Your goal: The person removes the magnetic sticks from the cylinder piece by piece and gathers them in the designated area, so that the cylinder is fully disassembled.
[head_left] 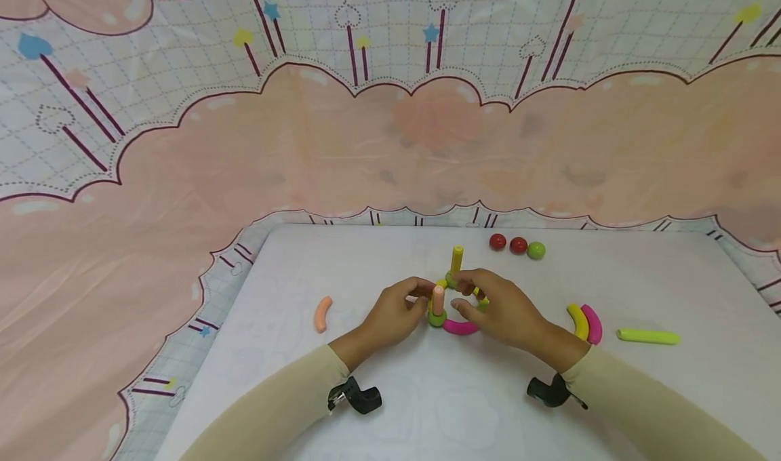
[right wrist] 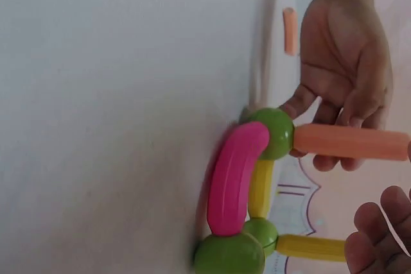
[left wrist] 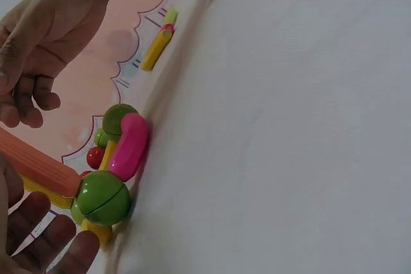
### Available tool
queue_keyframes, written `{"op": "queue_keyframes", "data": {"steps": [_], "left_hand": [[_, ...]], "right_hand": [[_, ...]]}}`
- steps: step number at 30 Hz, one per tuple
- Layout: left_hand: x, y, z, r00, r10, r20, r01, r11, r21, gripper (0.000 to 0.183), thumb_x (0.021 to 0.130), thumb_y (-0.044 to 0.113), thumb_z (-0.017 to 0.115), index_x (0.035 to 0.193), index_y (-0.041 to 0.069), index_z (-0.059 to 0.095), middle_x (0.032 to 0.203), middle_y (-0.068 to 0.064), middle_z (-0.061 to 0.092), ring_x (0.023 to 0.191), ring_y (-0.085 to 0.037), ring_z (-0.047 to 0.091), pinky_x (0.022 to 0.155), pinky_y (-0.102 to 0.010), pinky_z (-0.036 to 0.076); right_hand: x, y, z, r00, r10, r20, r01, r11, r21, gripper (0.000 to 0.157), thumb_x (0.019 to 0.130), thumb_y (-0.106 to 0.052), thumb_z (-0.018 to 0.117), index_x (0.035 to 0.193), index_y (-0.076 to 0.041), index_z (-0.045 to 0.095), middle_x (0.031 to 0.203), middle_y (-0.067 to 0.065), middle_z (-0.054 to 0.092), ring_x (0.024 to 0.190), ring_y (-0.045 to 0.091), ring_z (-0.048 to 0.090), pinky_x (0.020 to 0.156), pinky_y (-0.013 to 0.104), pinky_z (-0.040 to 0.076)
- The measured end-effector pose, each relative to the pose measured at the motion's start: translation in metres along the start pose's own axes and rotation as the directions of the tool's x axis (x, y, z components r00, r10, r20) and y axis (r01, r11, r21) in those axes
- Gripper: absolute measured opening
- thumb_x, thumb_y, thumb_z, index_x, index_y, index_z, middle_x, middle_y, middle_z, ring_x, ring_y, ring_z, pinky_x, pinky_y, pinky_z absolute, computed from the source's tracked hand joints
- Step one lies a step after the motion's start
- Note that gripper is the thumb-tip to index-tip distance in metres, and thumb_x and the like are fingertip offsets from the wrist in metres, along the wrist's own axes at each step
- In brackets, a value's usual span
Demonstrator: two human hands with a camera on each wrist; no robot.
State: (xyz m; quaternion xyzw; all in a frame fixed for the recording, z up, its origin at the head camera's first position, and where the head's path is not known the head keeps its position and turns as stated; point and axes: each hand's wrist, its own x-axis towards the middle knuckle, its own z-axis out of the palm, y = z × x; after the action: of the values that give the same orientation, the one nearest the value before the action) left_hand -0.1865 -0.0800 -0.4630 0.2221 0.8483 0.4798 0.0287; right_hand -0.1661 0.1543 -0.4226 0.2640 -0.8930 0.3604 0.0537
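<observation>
A ring of curved pieces and green balls lies on the table: a magenta curved rod (head_left: 460, 327) at the front, a green ball (head_left: 436, 318) at left. From that ball an orange rod (head_left: 438, 301) stands upright. Farther back, a yellow rod (head_left: 457, 259) rises from another green ball (right wrist: 260, 232). My left hand (head_left: 395, 310) is beside the orange rod, fingers loosely bent around its side without visibly gripping it. Over the ring's right side hovers my right hand (head_left: 503, 308), thumb and fingers apart with nothing between them; its fingertips come near the yellow rod.
Two red balls (head_left: 497, 242) and a loose green ball (head_left: 536, 250) lie at the back. Right of the ring are a yellow curved rod (head_left: 577, 321), a magenta curved rod (head_left: 592, 323) and a lime straight rod (head_left: 648, 337). An orange curved rod (head_left: 322, 314) lies at left.
</observation>
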Motion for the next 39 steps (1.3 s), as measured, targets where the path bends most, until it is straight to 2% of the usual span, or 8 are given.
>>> {"op": "queue_keyframes", "data": {"steps": [6, 10, 13, 17, 24, 34, 39], "left_hand": [[-0.011, -0.004, 0.001, 0.998, 0.042, 0.036, -0.040, 0.998, -0.040, 0.028, 0.093, 0.006, 0.068, 0.121, 0.008, 0.068, 0.117, -0.002, 0.071, 0.106, -0.016, 0.066, 0.086, -0.031, 0.057], [-0.012, -0.007, 0.004, 0.997, 0.048, 0.057, -0.045, 0.998, -0.048, 0.032, 0.092, 0.011, 0.075, 0.123, 0.009, 0.068, 0.118, -0.001, 0.071, 0.103, -0.015, 0.067, 0.085, -0.029, 0.057], [-0.011, -0.010, 0.007, 0.998, 0.038, 0.058, -0.037, 0.999, -0.018, 0.033, 0.091, 0.016, 0.078, 0.122, 0.011, 0.069, 0.114, 0.002, 0.071, 0.099, -0.011, 0.067, 0.083, -0.027, 0.057], [-0.009, -0.014, 0.009, 0.998, 0.034, 0.056, -0.035, 0.999, 0.029, 0.032, 0.090, 0.016, 0.080, 0.119, 0.009, 0.072, 0.108, 0.003, 0.072, 0.093, -0.009, 0.067, 0.081, -0.025, 0.056], [-0.004, -0.016, 0.011, 0.998, 0.055, 0.033, -0.057, 0.995, 0.085, 0.022, 0.089, 0.018, 0.081, 0.110, 0.011, 0.078, 0.093, 0.006, 0.074, 0.084, -0.005, 0.067, 0.077, -0.023, 0.056], [0.001, -0.010, 0.011, 0.999, 0.017, 0.045, -0.023, 0.990, 0.137, 0.016, 0.086, 0.015, 0.085, 0.101, 0.011, 0.080, 0.085, 0.009, 0.072, 0.078, -0.002, 0.064, 0.072, -0.022, 0.054], [0.000, -0.009, 0.009, 0.999, 0.018, 0.039, -0.024, 0.989, 0.145, 0.018, 0.083, 0.015, 0.087, 0.099, 0.010, 0.080, 0.084, 0.008, 0.073, 0.076, -0.002, 0.062, 0.069, -0.022, 0.053]], "right_hand": [[-0.001, -0.005, 0.007, 0.998, -0.063, 0.017, 0.064, 0.996, -0.063, 0.050, 0.088, -0.016, 0.083, 0.132, -0.005, 0.062, 0.107, 0.005, 0.068, 0.095, 0.018, 0.063, 0.080, 0.037, 0.057], [0.001, -0.006, 0.011, 0.994, -0.111, 0.003, 0.111, 0.991, -0.070, 0.052, 0.087, -0.017, 0.084, 0.133, -0.007, 0.062, 0.109, 0.004, 0.068, 0.096, 0.016, 0.063, 0.079, 0.034, 0.057], [0.005, -0.005, 0.015, 0.989, -0.149, -0.006, 0.148, 0.985, -0.086, 0.051, 0.088, -0.020, 0.083, 0.134, -0.009, 0.062, 0.110, 0.000, 0.068, 0.095, 0.013, 0.064, 0.078, 0.030, 0.056], [0.008, -0.005, 0.021, 0.982, -0.187, -0.018, 0.185, 0.978, -0.094, 0.048, 0.090, -0.019, 0.082, 0.133, -0.010, 0.063, 0.108, -0.003, 0.069, 0.091, 0.012, 0.065, 0.076, 0.027, 0.055], [0.012, -0.005, 0.025, 0.981, -0.191, -0.029, 0.190, 0.981, -0.044, 0.033, 0.091, -0.011, 0.079, 0.121, -0.008, 0.066, 0.104, -0.002, 0.068, 0.088, 0.012, 0.064, 0.074, 0.033, 0.057], [0.008, -0.006, 0.022, 0.982, -0.189, -0.013, 0.188, 0.981, -0.052, 0.028, 0.096, -0.013, 0.074, 0.120, -0.006, 0.062, 0.109, 0.000, 0.065, 0.090, 0.011, 0.061, 0.076, 0.029, 0.056], [0.008, -0.008, 0.017, 0.976, -0.202, -0.077, 0.201, 0.979, -0.023, 0.030, 0.097, -0.008, 0.071, 0.124, -0.003, 0.060, 0.111, 0.004, 0.066, 0.093, 0.015, 0.067, 0.080, 0.034, 0.058]]}}
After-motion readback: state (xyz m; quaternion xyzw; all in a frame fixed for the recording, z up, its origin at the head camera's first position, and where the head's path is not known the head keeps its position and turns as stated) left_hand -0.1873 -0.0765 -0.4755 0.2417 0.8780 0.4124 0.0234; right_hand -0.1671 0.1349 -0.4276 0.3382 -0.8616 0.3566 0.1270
